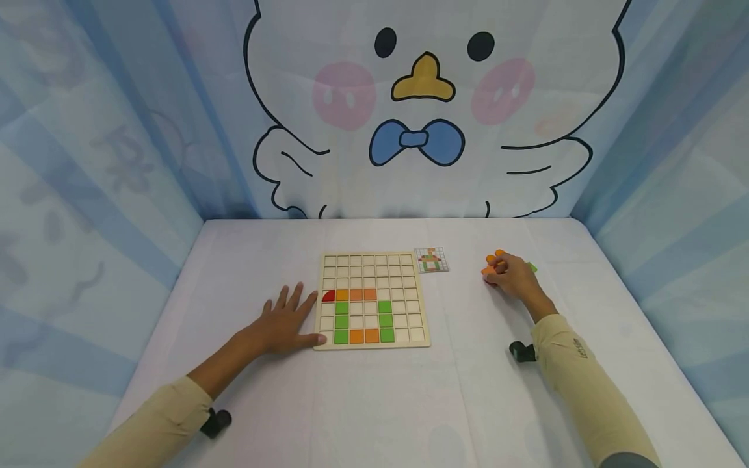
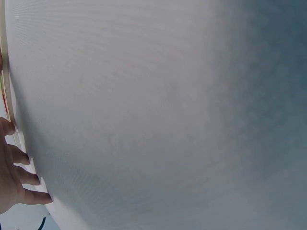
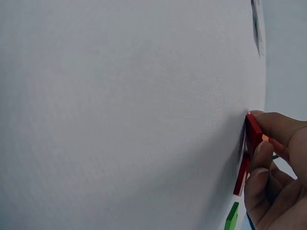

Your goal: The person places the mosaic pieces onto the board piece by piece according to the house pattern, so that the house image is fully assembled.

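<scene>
Curtain (image 1: 424, 195) behind: white, cartoon face with blue bow tie. In front of it the bench (image 1: 380, 403), white. Two beige sleeves (image 1: 591, 383) reach in from the near side. Board (image 1: 372, 347), square wooden grid, lies flat mid-bench. Its cells carry green columns left and right, three tiles each, two orange tiles between them in the bottom row, and a higher row of one red, one amber, two light orange from the left edge. Hands well apart. Left hand (image 1: 283, 328): fingers spread, thumb on the board's near left corner, index at its left edge. Right hand (image 1: 515, 276): off to the right, thumb and fingers pinching a red tile (image 3: 254, 130); can't tell if that tile is clear of the bench. Card (image 1: 432, 259), printed with a gridded colour pattern, sits just beside the board's far right corner. Loose by the right hand: a second red tile (image 3: 242, 175), a green tile (image 3: 231, 216), small orange pieces (image 1: 490, 259)
</scene>
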Motion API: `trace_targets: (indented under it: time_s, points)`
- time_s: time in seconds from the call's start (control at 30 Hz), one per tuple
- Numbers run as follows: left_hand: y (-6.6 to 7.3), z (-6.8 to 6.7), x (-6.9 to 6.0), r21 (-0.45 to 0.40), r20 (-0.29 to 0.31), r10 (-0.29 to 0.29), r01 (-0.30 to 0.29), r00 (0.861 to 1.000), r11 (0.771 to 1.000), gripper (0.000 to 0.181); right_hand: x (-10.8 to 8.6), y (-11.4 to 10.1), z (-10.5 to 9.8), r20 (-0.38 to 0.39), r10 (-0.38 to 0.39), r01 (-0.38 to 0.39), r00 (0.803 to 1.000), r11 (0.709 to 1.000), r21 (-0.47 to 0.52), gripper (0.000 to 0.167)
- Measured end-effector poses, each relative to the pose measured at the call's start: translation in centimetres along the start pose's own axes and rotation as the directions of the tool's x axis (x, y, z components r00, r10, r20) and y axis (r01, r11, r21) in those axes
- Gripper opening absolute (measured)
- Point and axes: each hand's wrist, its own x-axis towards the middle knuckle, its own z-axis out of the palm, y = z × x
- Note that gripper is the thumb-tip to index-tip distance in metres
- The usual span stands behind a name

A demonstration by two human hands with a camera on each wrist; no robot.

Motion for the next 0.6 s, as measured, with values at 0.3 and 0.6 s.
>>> trace_targets:
  time_s: [0.3, 0.6]
  points:
    - [0.0, 0.0, 0.0, 0.001, -0.005, 0.008, -0.008, 1.0, 1.0, 0.105, -0.1, -0.2, 0.0, 0.028, -0.076, 0.076, 0.997, 0.997, 0.018, 0.034]
    - [0.2, -0.2, -0.2, -0.012, -0.004, 0.002, -0.002, 1.0, 1.0, 0.105, -0.3, -1.7, 0.7, 0.058, -0.166, 0.159, 0.984, 0.982, 0.103, 0.031]
